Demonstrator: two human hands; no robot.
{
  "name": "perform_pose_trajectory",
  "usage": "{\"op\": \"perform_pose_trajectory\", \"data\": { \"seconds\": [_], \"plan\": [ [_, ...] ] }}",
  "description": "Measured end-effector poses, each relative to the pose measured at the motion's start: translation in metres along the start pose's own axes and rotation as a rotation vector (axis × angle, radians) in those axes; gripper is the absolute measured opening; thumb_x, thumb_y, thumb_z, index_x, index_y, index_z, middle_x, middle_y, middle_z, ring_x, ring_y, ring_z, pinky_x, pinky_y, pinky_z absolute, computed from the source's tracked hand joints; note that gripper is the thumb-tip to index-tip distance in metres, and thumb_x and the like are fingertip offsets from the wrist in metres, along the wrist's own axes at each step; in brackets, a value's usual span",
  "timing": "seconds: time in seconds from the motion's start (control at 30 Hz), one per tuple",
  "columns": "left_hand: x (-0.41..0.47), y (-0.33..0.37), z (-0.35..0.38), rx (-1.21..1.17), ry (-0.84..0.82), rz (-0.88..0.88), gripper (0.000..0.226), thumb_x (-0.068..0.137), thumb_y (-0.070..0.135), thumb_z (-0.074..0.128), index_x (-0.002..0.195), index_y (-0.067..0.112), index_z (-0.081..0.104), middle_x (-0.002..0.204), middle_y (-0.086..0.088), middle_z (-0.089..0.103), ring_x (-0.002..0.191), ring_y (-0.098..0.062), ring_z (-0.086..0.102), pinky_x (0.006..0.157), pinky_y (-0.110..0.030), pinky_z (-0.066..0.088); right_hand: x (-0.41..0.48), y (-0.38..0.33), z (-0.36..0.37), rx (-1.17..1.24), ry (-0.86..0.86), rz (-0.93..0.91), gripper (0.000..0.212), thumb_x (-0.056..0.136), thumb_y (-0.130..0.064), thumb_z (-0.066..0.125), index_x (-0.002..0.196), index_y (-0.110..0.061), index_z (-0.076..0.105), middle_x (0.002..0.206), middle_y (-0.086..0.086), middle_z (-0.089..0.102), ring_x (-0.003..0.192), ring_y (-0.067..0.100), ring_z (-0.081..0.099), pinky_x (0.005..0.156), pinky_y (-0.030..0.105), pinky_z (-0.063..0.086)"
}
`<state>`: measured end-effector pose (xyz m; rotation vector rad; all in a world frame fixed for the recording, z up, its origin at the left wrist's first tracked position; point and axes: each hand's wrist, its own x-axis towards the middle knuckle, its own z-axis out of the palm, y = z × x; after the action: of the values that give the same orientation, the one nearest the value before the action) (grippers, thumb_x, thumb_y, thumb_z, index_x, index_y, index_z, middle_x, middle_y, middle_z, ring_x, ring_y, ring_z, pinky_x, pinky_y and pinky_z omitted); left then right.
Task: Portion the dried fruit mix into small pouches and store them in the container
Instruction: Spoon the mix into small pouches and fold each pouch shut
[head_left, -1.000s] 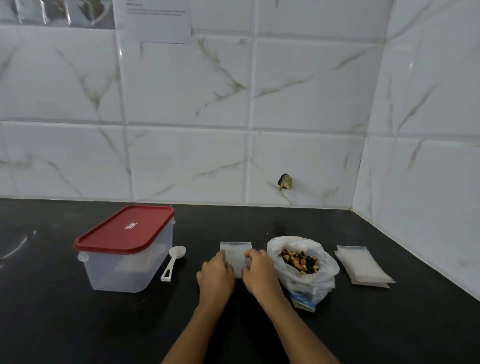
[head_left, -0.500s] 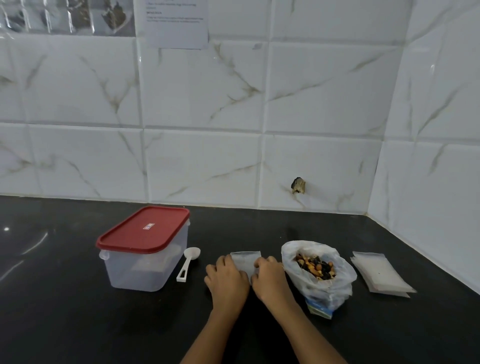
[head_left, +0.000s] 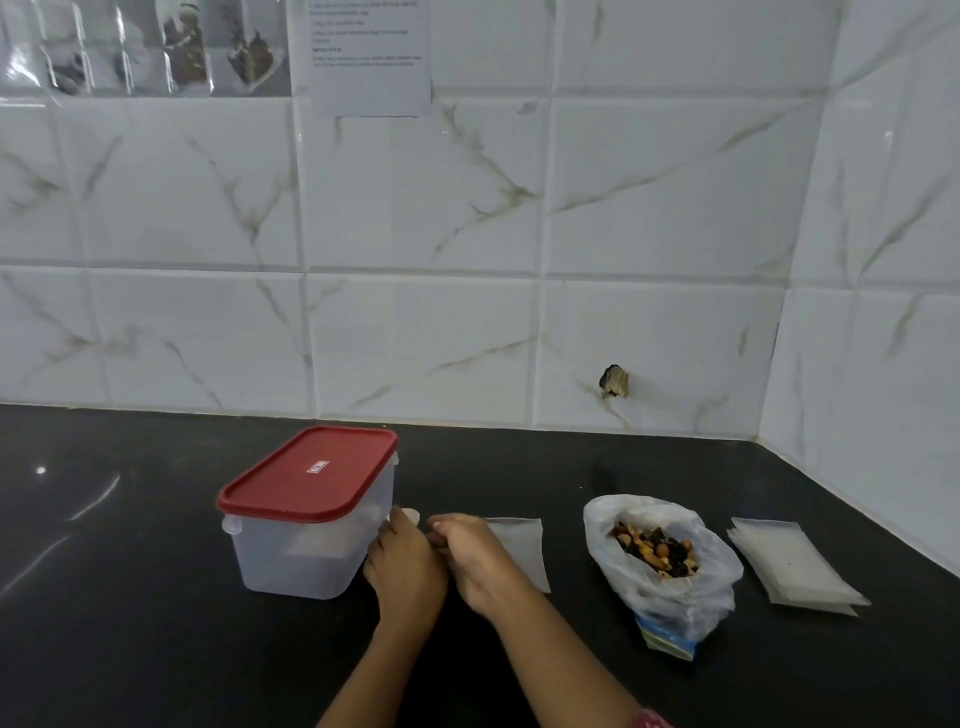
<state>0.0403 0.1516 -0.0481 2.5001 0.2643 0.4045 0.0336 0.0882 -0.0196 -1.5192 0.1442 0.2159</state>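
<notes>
A clear container (head_left: 291, 561) with a red lid (head_left: 311, 470) stands on the black counter (head_left: 130, 623). My left hand (head_left: 408, 569) lies right beside it, fingers curled over the handle of a white spoon (head_left: 411, 514); only the spoon's bowl shows. My right hand (head_left: 475, 556) is close to the left one, its fingers curled with nothing seen in them. It covers the left edge of an empty small pouch (head_left: 522, 543) lying flat. An open plastic bag of dried fruit mix (head_left: 657, 551) stands to the right.
A stack of empty pouches (head_left: 792, 566) lies right of the bag, near the tiled side wall (head_left: 883, 364). The tiled back wall (head_left: 415, 312) carries a taped paper sheet (head_left: 369, 52) and a clear hanging organiser (head_left: 145, 47).
Both hands have left the pouch and shifted left to the spoon beside the container. The pouch now lies flat on the counter. The camera view has tilted up and swung left.
</notes>
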Motion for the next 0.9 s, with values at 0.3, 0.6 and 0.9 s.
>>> {"op": "perform_pose_trajectory", "data": {
  "seconds": [0.3, 0.6, 0.9],
  "plan": [
    [0.009, 0.001, 0.009, -0.289, 0.066, -0.011, 0.048, 0.09, 0.01, 0.053, 0.135, 0.006, 0.037, 0.132, -0.014, 0.053, 0.122, -0.026, 0.052, 0.102, -0.04, 0.044, 0.002, -0.003, -0.002, 0.094, 0.033, -0.029, 0.021, 0.092, -0.005, 0.045, 0.089, -0.012, 0.064, 0.086, 0.005, 0.066, 0.076, 0.013, 0.062, 0.06, 0.021, 0.048],
    [-0.013, 0.043, 0.013, -0.609, -0.075, 0.161, 0.042, 0.095, 0.006, 0.043, 0.136, 0.014, 0.04, 0.13, -0.004, 0.054, 0.123, -0.018, 0.051, 0.105, -0.035, 0.042, 0.007, -0.016, -0.051, -0.066, 0.253, -0.162, 0.024, 0.089, 0.002, 0.048, 0.09, -0.014, 0.066, 0.105, 0.01, 0.065, 0.093, 0.02, 0.062, 0.076, 0.027, 0.053],
    [-0.002, 0.057, 0.035, 0.102, -0.236, 0.178, 0.063, 0.088, 0.062, 0.04, 0.143, 0.035, 0.027, 0.149, -0.008, 0.028, 0.137, -0.03, 0.024, 0.11, -0.047, 0.022, -0.001, -0.02, -0.1, -0.333, 0.315, -0.317, 0.027, 0.087, 0.004, 0.043, 0.081, -0.017, 0.059, 0.088, 0.005, 0.062, 0.072, 0.014, 0.06, 0.064, 0.022, 0.05]
  ]
}}
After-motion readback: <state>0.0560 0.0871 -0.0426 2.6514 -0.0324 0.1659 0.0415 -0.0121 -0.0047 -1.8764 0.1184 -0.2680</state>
